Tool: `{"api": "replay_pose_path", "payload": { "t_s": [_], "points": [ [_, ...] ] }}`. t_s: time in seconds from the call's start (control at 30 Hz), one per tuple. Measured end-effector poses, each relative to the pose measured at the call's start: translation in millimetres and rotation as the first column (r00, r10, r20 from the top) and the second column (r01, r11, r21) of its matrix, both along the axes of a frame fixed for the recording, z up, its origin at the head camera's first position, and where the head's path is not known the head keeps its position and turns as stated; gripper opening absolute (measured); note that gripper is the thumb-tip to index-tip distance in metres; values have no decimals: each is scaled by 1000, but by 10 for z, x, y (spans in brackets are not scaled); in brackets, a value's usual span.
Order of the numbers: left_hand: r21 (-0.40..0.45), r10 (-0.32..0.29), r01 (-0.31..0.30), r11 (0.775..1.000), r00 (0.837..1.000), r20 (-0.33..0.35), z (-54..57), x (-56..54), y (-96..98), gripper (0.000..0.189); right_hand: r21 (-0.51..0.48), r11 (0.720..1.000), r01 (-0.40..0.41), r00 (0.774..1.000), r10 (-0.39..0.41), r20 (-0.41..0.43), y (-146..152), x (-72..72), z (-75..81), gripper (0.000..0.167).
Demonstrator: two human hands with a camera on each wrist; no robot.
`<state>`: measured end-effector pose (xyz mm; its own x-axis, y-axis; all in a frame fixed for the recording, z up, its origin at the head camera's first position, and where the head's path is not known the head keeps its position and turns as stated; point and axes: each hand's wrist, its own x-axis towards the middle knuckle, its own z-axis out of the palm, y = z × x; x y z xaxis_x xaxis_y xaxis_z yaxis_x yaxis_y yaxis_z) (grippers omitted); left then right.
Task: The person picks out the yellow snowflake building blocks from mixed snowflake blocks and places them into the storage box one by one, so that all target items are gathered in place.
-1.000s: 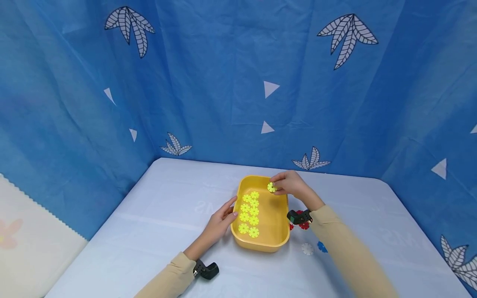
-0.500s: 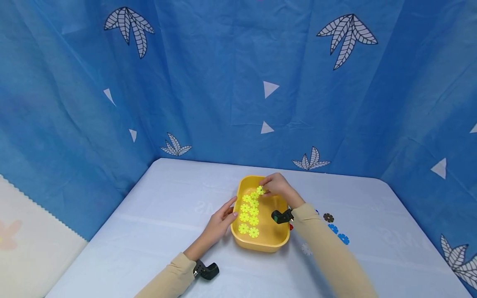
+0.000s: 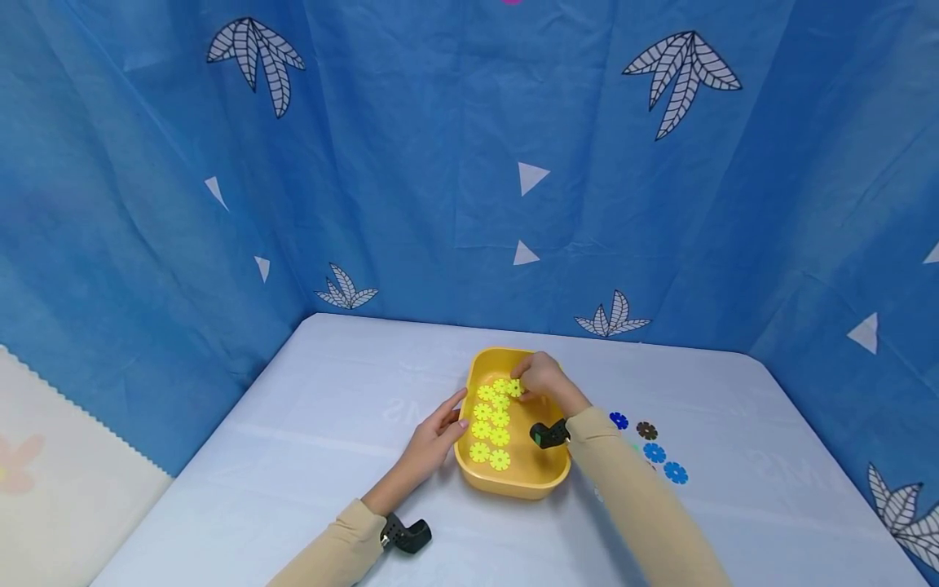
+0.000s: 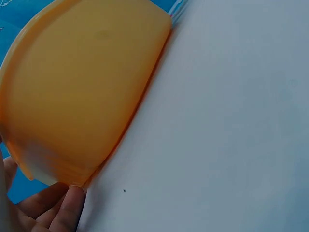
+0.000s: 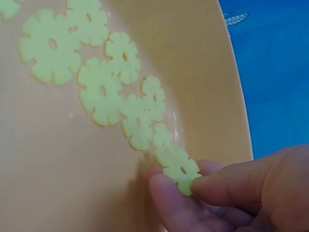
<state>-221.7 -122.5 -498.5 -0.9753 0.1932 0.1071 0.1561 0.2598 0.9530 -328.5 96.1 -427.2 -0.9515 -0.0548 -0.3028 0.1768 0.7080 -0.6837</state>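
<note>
A yellow plastic tub [image 3: 531, 469] sits on the white table, with two uneven rows of yellow notched plastic discs [image 3: 500, 437] along the left side of its floor. My left hand [image 3: 433, 436] holds the tub's left wall, thumb at the rim and fingers against the outside, as the left wrist view also shows on the tub wall [image 4: 82, 87]. Inside the tub's far end, my right hand [image 3: 544, 377] pinches one yellow notched disc [image 5: 181, 169] between thumb and fingers. That disc overlaps the end of the row in the right wrist view, low over the tub floor.
Right of the tub lie loose notched discs: a dark blue disc [image 3: 619, 420], a brown disc [image 3: 646, 430] and lighter blue discs [image 3: 676, 472]. My right sleeve [image 3: 638, 497] covers part of that area. A blue patterned curtain [image 3: 455, 163] stands behind the table.
My right hand has carried the yellow disc leftward from the tub's right rim and down to the end of the row. My left hand stays in place on the tub.
</note>
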Motion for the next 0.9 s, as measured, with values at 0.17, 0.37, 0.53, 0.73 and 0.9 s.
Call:
{"api": "replay_pose_path", "payload": {
  "t_s": [0.17, 0.37, 0.53, 0.73, 0.9],
  "points": [
    [-18, -17, 17, 1000, 1000, 1, -8, -5, -10, 54, 76, 997, -14, 1000, 16, -17, -20, -22, -31, 33],
    [-20, -24, 24, 1000, 1000, -1, 2, -6, -12, 54, 115, 993, -14, 1000, 16, -22, -29, -35, -44, 30],
    [-8, -14, 14, 1000, 1000, -11, 0, -13, -2, 54, 148, 989, -31, 998, 37, -40, -24, -24, -58, 27],
    [21, 2, -1, 1000, 1000, -12, -9, -17, 13, 55, 154, 987, -32, 998, 41, -53, -27, -15, -63, 27],
    [24, 0, 0, 1000, 1000, -4, -15, -22, 9, 55, 145, 989, -28, 997, 39, -72, -24, 9, -33, 28]
  ]
}}
